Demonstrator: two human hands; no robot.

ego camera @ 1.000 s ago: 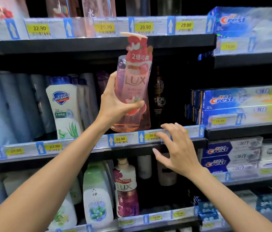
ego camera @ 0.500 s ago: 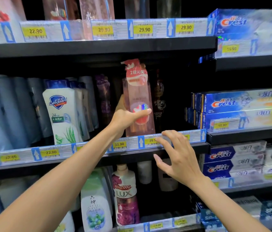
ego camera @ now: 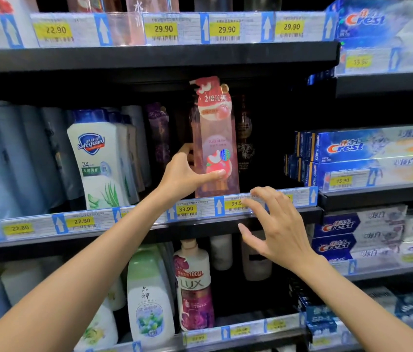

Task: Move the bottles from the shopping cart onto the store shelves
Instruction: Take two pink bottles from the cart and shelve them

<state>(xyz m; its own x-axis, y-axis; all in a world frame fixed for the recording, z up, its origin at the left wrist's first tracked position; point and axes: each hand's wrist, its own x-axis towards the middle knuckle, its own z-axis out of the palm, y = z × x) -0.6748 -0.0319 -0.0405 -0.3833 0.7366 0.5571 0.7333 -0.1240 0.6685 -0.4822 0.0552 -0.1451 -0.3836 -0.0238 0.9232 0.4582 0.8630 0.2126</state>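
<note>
A tall pink pump bottle [ego camera: 215,138] stands upright on the middle shelf [ego camera: 289,199], just behind the price rail. My left hand [ego camera: 187,174] grips its lower part, thumb across the front label and fingers round the left side. My right hand [ego camera: 274,224] hovers open in front of the shelf edge, fingers spread, fingertips at the price rail to the right of the bottle. The shopping cart is out of view.
A white Safeguard bottle [ego camera: 101,161] and grey bottles fill the shelf to the left. Dark bottles [ego camera: 244,138] stand behind the pink one. Crest toothpaste boxes [ego camera: 368,153] stack on the right. A LUX bottle [ego camera: 195,285] and a green-capped bottle [ego camera: 149,295] sit below.
My left hand has carried the pink bottle down from in front of the upper shelf and back onto the middle shelf, where it now stands upright. My right hand has barely moved.
</note>
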